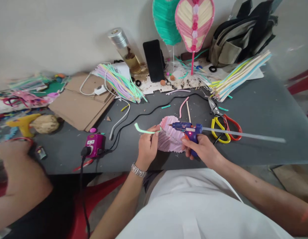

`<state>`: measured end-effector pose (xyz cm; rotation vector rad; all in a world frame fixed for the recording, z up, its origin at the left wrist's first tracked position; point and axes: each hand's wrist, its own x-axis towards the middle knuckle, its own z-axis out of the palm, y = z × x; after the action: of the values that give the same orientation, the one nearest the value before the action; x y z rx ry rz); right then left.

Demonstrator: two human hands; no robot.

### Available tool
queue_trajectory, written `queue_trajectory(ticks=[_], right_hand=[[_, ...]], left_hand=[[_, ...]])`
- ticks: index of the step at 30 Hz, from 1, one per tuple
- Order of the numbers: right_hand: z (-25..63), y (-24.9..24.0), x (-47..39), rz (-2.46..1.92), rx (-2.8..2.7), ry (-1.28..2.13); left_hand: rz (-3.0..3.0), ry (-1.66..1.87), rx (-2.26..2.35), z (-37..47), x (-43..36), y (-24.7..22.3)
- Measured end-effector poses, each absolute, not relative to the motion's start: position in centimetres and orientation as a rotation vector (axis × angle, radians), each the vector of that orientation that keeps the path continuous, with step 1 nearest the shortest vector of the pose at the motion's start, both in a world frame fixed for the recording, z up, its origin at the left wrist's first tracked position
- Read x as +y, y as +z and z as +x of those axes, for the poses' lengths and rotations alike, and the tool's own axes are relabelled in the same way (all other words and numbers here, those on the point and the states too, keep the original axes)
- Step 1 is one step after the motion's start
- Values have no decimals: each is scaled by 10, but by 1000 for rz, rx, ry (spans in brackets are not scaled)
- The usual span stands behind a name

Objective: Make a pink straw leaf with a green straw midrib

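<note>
My left hand (148, 144), with a metal watch at the wrist, pinches a pale green fuzzy strip (144, 130) that curves out to the left. In my right hand (199, 148) is a blue glue gun (191, 128) with a small red light and a long clear glue stick (246, 134) out of its back. Its tip points left, near my left fingertips. Below the tip lies a pink ribbed oval piece (170, 139) on the grey table, partly hidden by both hands.
Scissors with yellow and red handles (230, 130) lie right of the gun. A purple power socket (94, 145) sits left, its black cable crossing behind. Further back are bundled stems (119, 83), a phone (154, 61), a bottle (126, 51) and cardboard (80, 99). A person's arm (22, 179) is far left.
</note>
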<state>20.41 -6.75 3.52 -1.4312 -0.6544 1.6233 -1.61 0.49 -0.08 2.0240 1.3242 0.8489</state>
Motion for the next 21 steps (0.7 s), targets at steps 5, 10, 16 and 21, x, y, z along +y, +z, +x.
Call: queue_trajectory(ticks=[5, 10, 16, 21], right_hand=[[193, 33, -55, -1415, -601, 1750], [188, 35, -45, -1474, -590, 1746], [187, 38, -39, -1592, -678, 1718], [187, 28, -39, -1618, -805, 1724]], left_hand=[[2001, 889, 1338, -14, 1, -3], [1982, 900, 1403, -11, 1, -4], [1913, 924, 1425, -9, 3, -4], [1911, 923, 1466, -9, 3, -4]])
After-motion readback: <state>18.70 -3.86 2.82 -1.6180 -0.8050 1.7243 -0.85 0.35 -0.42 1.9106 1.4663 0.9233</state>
